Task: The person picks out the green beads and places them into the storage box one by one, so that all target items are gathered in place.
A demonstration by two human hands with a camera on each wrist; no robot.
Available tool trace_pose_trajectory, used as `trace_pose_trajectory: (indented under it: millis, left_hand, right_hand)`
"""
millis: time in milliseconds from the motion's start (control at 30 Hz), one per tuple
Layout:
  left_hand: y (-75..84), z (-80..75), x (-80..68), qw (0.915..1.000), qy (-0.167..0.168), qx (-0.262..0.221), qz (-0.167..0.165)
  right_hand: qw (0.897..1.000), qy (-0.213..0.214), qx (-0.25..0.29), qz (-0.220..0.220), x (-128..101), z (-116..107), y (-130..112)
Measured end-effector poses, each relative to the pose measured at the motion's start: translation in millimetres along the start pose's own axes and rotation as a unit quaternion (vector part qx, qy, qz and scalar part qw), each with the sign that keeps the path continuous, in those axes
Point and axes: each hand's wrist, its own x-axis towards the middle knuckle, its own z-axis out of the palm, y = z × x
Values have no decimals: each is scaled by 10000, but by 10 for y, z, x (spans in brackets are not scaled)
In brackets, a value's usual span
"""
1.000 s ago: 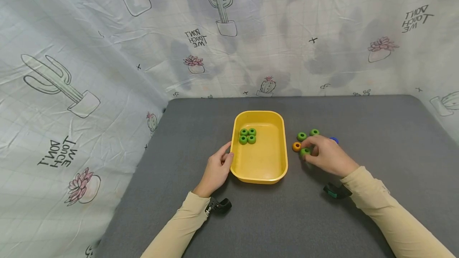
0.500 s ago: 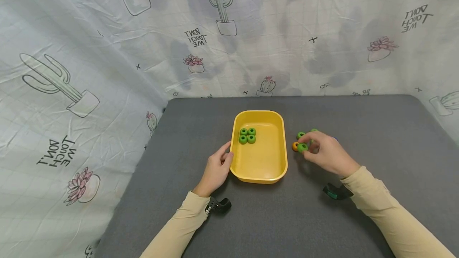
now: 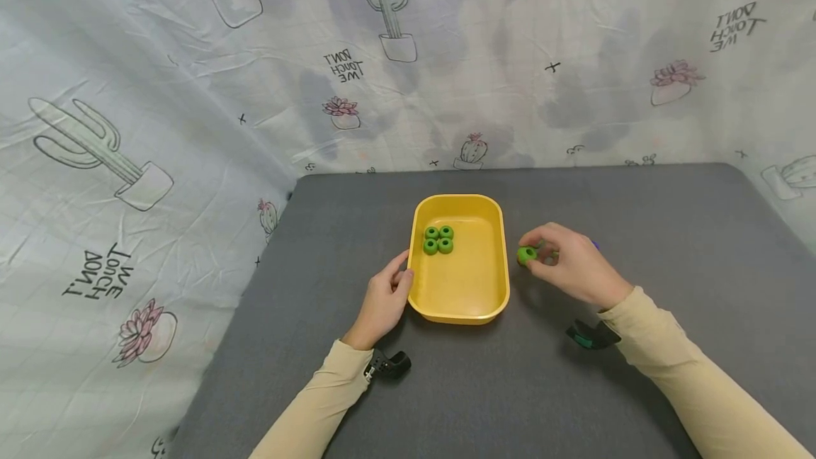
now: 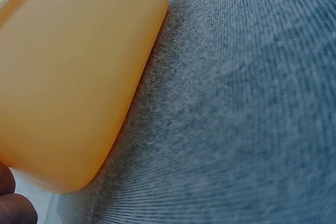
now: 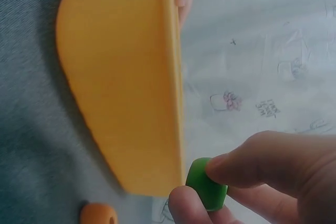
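Note:
A yellow plastic tray [image 3: 459,282] lies on the grey table, with several green beads [image 3: 430,251] grouped in its far left part. At the tray's left side my left hand [image 3: 382,303] holds the rim, thumb and fingers against the wall. My right hand [image 3: 574,261] pinches one green bead [image 5: 198,174] between thumb and fingers, just right of the tray. An orange bead [image 5: 93,213] lies on the table beneath, seen in the right wrist view. More green shows between the fingers in the head view; the hand hides most of what lies behind it.
A blue bead [image 3: 596,244] peeks out behind the right hand. Black wrist straps with cameras sit on both sleeves. Behind the table hangs a white curtain [image 3: 287,76] printed with cacti.
My right hand has lifted the green bead from among the others and carried it left toward the tray. The left hand and tray stay put; the head view has shifted slightly.

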Motion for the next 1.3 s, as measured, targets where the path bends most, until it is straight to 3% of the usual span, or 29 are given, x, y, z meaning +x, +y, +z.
trace_pose_trajectory:
  millis: [600, 1300]
  left_hand:
    - [-16, -1, 15, 10000, -22, 43, -56]
    - [-14, -5, 17, 10000, -32, 37, -78]
  right_hand:
    - [9999, -118, -54, -83, 301, -10, -268]
    - [9985, -210, 24, -503, 704, 195, -491]
